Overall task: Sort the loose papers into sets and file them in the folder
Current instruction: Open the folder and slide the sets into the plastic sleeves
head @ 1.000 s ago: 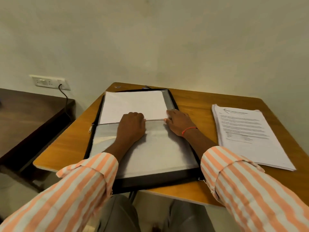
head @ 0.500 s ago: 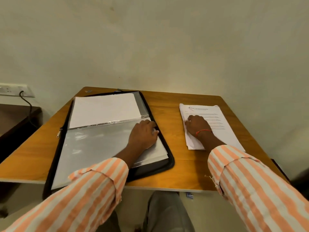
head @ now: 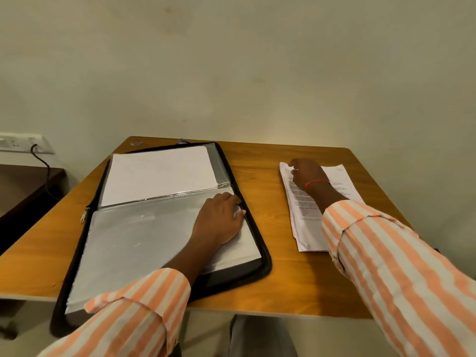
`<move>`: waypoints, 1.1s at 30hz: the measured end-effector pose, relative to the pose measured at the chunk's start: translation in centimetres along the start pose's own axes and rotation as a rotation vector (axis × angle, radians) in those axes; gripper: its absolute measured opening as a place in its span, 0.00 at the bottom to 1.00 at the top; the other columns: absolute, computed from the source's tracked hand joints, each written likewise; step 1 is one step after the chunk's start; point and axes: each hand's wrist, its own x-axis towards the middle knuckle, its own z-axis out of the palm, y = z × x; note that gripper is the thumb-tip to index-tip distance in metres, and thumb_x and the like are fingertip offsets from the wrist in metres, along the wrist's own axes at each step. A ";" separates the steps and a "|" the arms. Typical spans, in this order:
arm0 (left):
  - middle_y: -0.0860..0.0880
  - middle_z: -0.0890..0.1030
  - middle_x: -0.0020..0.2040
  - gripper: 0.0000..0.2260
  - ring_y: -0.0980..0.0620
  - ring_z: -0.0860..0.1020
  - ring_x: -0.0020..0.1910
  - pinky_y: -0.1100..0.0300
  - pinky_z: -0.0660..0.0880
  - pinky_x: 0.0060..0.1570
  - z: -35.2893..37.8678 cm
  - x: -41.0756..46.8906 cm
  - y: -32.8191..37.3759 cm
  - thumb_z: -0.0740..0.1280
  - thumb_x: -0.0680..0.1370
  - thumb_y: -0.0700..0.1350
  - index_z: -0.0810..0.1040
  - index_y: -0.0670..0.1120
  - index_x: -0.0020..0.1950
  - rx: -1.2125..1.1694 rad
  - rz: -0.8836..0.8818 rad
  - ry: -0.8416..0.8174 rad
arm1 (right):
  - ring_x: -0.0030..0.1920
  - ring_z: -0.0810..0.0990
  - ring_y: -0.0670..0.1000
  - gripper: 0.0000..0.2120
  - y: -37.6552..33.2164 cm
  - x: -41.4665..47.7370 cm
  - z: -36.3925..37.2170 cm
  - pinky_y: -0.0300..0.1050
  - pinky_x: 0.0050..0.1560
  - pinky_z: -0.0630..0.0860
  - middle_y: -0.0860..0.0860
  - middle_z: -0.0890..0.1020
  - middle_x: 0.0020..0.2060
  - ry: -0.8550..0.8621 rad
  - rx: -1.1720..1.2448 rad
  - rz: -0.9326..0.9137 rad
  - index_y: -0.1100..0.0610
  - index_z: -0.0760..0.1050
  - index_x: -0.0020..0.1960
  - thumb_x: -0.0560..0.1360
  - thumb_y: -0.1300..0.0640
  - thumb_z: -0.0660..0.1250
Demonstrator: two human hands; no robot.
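folder (head: 260, 244): open flat on table (head: 283, 287), left side; white sheets (head: 159, 173) in far half
left hand (head: 219, 221): fingers curled round clear sleeve's (head: 144, 240) right edge
paper stack (head: 305, 222): right of folder, apart
right hand (head: 306, 173): on stack's far-left corner, fingers bent; grip unclear

One wide-angle view, worn on the person's head, looks forward and down from close above the tabletop (head: 296, 284). The left hand (head: 219, 222) on the folder (head: 264, 256) sits mid-frame. The right hand (head: 307, 176) on the papers (head: 306, 235) lies beyond it, to the right. Wall (head: 257, 73) fills everything above the fingers (head: 229, 199).
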 end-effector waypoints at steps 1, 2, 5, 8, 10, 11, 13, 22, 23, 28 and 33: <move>0.52 0.79 0.62 0.18 0.52 0.76 0.58 0.55 0.72 0.60 0.1 0.1 -0.1 0.58 0.81 0.59 0.77 0.53 0.65 -0.001 -0.002 0.002 | 0.60 0.80 0.59 0.17 -0.1 0.9 0.0 0.55 0.61 0.78 0.55 0.82 0.61 0.002 0.001 -0.020 0.50 0.79 0.64 0.77 0.60 0.69; 0.53 0.79 0.62 0.18 0.52 0.76 0.59 0.55 0.72 0.60 0.1 0.0 -0.1 0.58 0.81 0.59 0.77 0.53 0.66 -0.005 0.000 0.007 | 0.60 0.80 0.59 0.17 -0.4 1.5 -0.1 0.55 0.61 0.78 0.55 0.82 0.60 0.004 -0.008 -0.041 0.50 0.79 0.64 0.77 0.61 0.69; 0.53 0.78 0.64 0.17 0.52 0.75 0.60 0.55 0.71 0.62 0.4 0.1 -0.4 0.59 0.82 0.58 0.77 0.53 0.66 -0.023 0.003 0.010 | 0.59 0.81 0.58 0.18 -0.9 3.4 0.1 0.54 0.61 0.78 0.54 0.83 0.60 -0.019 -0.028 -0.088 0.50 0.80 0.63 0.76 0.63 0.69; 0.53 0.78 0.64 0.17 0.52 0.75 0.61 0.55 0.71 0.62 0.4 0.2 -0.4 0.59 0.82 0.58 0.77 0.53 0.66 -0.024 0.006 0.016 | 0.60 0.80 0.59 0.21 -1.1 4.5 0.8 0.54 0.62 0.78 0.54 0.82 0.61 -0.072 -0.092 -0.108 0.48 0.80 0.62 0.74 0.66 0.70; 0.53 0.78 0.63 0.16 0.52 0.75 0.60 0.55 0.70 0.61 0.4 0.2 -0.4 0.60 0.81 0.58 0.77 0.53 0.65 -0.025 0.010 0.027 | 0.59 0.80 0.59 0.20 -1.0 4.8 1.1 0.54 0.61 0.78 0.54 0.81 0.61 -0.081 -0.118 -0.113 0.47 0.82 0.59 0.73 0.67 0.71; 0.53 0.79 0.63 0.16 0.52 0.75 0.60 0.55 0.70 0.61 0.4 0.3 -0.4 0.61 0.81 0.57 0.77 0.53 0.64 -0.026 0.011 0.031 | 0.58 0.80 0.59 0.18 -0.9 4.9 1.3 0.53 0.60 0.79 0.54 0.81 0.60 -0.080 -0.119 -0.115 0.47 0.82 0.57 0.73 0.67 0.71; 0.52 0.79 0.62 0.16 0.52 0.75 0.60 0.55 0.70 0.61 0.4 0.3 -0.4 0.61 0.81 0.57 0.77 0.53 0.64 -0.024 0.017 0.037 | 0.56 0.81 0.58 0.12 -0.6 4.8 1.3 0.52 0.59 0.78 0.54 0.82 0.56 -0.056 -0.094 -0.119 0.50 0.83 0.54 0.75 0.64 0.70; 0.53 0.79 0.59 0.09 0.52 0.75 0.58 0.56 0.71 0.60 0.1 0.2 -0.2 0.61 0.81 0.51 0.78 0.52 0.58 -0.053 0.024 0.051 | 0.46 0.77 0.54 0.05 0.7 3.9 -2.0 0.44 0.42 0.73 0.53 0.80 0.45 0.075 0.294 -0.106 0.57 0.74 0.53 0.81 0.62 0.61; 0.52 0.79 0.57 0.08 0.52 0.75 0.57 0.56 0.71 0.59 0.0 0.1 -0.1 0.61 0.81 0.50 0.78 0.52 0.56 -0.059 0.028 0.051 | 0.47 0.76 0.54 0.04 0.7 3.6 -2.4 0.42 0.41 0.71 0.53 0.79 0.46 0.052 0.312 -0.123 0.57 0.74 0.52 0.81 0.62 0.61; 0.53 0.79 0.55 0.06 0.52 0.75 0.55 0.56 0.70 0.57 -0.5 0.0 0.2 0.61 0.82 0.50 0.77 0.52 0.53 -0.086 0.055 0.068 | 0.49 0.75 0.50 0.06 0.2 3.2 -4.3 0.39 0.45 0.70 0.49 0.79 0.49 0.017 0.472 -0.127 0.55 0.77 0.54 0.82 0.60 0.61; 0.53 0.80 0.59 0.21 0.53 0.75 0.58 0.57 0.69 0.59 -1.1 0.2 0.8 0.53 0.81 0.64 0.77 0.53 0.59 -0.190 0.035 0.010 | 0.45 0.76 0.46 0.08 -1.1 2.5 -4.9 0.42 0.48 0.71 0.50 0.81 0.45 -0.065 0.568 -0.173 0.58 0.81 0.53 0.81 0.62 0.63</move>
